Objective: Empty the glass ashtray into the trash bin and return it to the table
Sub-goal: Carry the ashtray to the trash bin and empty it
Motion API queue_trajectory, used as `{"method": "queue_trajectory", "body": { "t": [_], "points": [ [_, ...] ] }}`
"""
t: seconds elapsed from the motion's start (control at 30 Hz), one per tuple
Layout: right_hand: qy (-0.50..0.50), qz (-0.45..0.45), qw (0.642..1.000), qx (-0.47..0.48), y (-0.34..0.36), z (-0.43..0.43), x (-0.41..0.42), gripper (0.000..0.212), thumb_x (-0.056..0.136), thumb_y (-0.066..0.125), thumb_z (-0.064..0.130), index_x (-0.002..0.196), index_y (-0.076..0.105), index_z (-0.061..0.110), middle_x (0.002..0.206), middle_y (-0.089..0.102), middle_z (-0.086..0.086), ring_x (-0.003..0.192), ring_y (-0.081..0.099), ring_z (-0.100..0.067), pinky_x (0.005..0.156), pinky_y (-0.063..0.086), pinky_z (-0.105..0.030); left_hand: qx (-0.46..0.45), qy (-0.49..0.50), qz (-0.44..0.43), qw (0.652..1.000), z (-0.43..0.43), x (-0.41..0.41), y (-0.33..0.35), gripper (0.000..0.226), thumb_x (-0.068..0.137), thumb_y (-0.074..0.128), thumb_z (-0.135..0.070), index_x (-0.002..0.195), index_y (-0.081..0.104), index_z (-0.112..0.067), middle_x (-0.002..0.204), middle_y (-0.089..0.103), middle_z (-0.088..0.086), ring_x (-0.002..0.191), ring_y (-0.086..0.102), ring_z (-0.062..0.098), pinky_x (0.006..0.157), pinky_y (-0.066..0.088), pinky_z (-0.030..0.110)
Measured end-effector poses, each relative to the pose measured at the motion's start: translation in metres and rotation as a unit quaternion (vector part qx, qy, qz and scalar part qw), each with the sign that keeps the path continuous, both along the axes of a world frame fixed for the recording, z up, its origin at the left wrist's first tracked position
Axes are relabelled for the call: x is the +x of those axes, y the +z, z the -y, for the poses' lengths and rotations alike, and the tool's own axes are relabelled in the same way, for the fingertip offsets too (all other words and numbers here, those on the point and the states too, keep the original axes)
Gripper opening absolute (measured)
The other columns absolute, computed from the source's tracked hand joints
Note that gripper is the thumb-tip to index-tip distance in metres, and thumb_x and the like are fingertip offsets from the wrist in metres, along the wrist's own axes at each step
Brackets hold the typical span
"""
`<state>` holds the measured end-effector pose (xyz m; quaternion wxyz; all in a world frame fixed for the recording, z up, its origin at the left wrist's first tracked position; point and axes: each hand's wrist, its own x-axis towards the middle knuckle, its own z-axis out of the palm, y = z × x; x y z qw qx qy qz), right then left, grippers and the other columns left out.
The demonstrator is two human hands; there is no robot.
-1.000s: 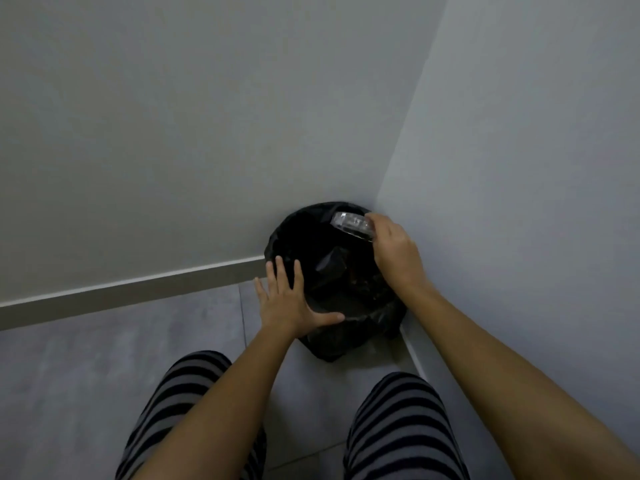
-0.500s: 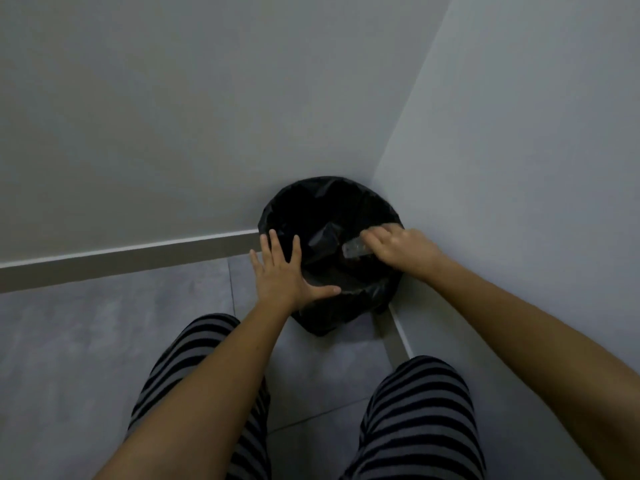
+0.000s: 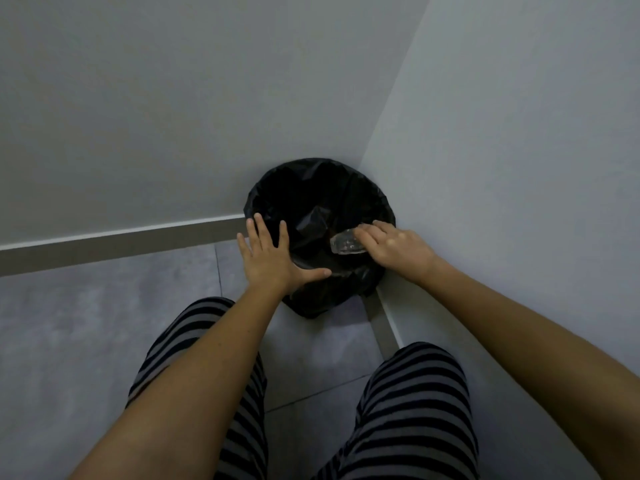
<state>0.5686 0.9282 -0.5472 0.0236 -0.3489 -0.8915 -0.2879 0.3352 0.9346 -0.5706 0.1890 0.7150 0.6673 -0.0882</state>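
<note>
- Black plastic liner covers the round trash bin point(image 3: 273, 199), which sits on the floor in the corner where two pale grey walls point(image 3: 138, 98) meet, at about 12 o'clock from the person's knees.
- Clear glass ashtray point(image 3: 344, 242) is held tilted over the bin's open mouth, toward its 4 o'clock side, inside the rim line.
- Right hand point(image 3: 394, 245) grips the ashtray, fingers curled over its near edge and knuckles up.
- Left hand point(image 3: 273, 259) lies flat against the bin's rim at 8 o'clock, fingers spread wide, thumb pointing toward 3 o'clock along the liner.
- Striped black-and-grey trousers point(image 3: 415, 410) cover both legs at 6 o'clock, above grey floor tiles point(image 3: 86, 323).
</note>
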Motion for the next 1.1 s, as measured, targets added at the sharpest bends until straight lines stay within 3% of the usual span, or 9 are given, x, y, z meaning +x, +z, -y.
{"method": "queue_trajectory", "body": {
  "t": [0.17,0.3,0.43,0.6,0.73,0.87,1.03,1.1],
  "points": [
    [0.073,0.044,0.996,-0.009,0.004,0.0,0.008,0.028,0.091,0.043,0.004,0.101,0.069,0.008,0.092,0.074,-0.01,0.071,0.071,-0.027,0.044,0.055,-0.029,0.0,0.008,-0.006,1.0,0.003,0.003,0.001,0.137,0.053,0.037,-0.098,0.155,-0.014,-0.021,0.158,-0.027,0.02,0.146,-0.026,0.036,0.117,-0.01,0.057],
    [-0.026,0.004,0.998,0.052,0.01,-0.007,0.004,0.031,0.087,0.044,0.003,0.101,0.07,0.007,0.094,0.075,-0.007,0.075,0.073,-0.023,0.038,0.051,-0.026,0.002,0.019,-0.003,1.0,0.004,0.007,0.001,0.137,0.054,0.036,-0.098,0.155,-0.013,-0.02,0.158,-0.026,0.022,0.146,-0.026,0.036,0.117,-0.01,0.057],
    [0.026,0.051,0.998,-0.011,0.001,0.006,0.005,0.02,0.086,0.047,0.003,0.096,0.064,0.006,0.077,0.068,-0.009,0.065,0.068,-0.027,0.035,0.05,-0.029,0.002,0.02,-0.009,1.0,0.005,0.008,0.002,0.137,0.053,0.037,-0.098,0.154,-0.013,-0.021,0.158,-0.026,0.021,0.146,-0.026,0.037,0.117,-0.01,0.057],
    [-0.081,0.021,0.996,0.041,0.025,-0.006,-0.003,0.026,0.081,0.045,0.006,0.091,0.07,0.01,0.069,0.066,-0.003,0.057,0.065,-0.021,0.031,0.041,-0.025,0.004,0.036,-0.001,0.999,0.003,0.008,0.003,0.137,0.053,0.038,-0.098,0.155,-0.013,-0.021,0.158,-0.026,0.022,0.146,-0.026,0.037,0.117,-0.01,0.056],
    [0.017,0.08,0.997,-0.006,0.011,0.006,0.01,0.013,0.082,0.055,0.001,0.088,0.064,0.009,0.067,0.061,-0.006,0.056,0.061,-0.025,0.035,0.043,-0.028,0.008,0.024,0.009,1.0,0.01,0.01,-0.002,0.137,0.053,0.038,-0.098,0.155,-0.011,-0.021,0.158,-0.025,0.021,0.146,-0.026,0.037,0.117,-0.01,0.056],
    [-0.07,0.034,0.996,0.037,0.022,-0.004,0.004,0.023,0.085,0.048,0.004,0.09,0.068,0.012,0.071,0.067,-0.002,0.059,0.065,-0.02,0.033,0.041,-0.025,0.013,0.036,0.01,0.999,0.006,0.009,-0.001,0.136,0.054,0.038,-0.098,0.155,-0.011,-0.021,0.158,-0.025,0.022,0.146,-0.025,0.038,0.118,-0.009,0.056],
    [0.013,0.068,0.998,0.006,0.007,0.009,0.01,0.018,0.088,0.05,0.003,0.091,0.066,0.009,0.072,0.065,-0.007,0.06,0.064,-0.026,0.039,0.048,-0.029,0.016,0.026,0.01,0.999,0.01,0.01,-0.003,0.137,0.053,0.038,-0.098,0.155,-0.012,-0.021,0.158,-0.026,0.021,0.146,-0.026,0.038,0.117,-0.009,0.056],
    [-0.027,0.067,0.997,-0.016,0.013,0.005,0.007,0.021,0.085,0.048,0.003,0.092,0.067,0.009,0.072,0.066,-0.007,0.058,0.065,-0.025,0.035,0.046,-0.028,0.014,0.035,0.019,0.999,0.009,0.009,-0.004,0.137,0.053,0.038,-0.098,0.155,-0.011,-0.021,0.158,-0.026,0.02,0.146,-0.026,0.038,0.118,-0.009,0.055]
  ]
}}
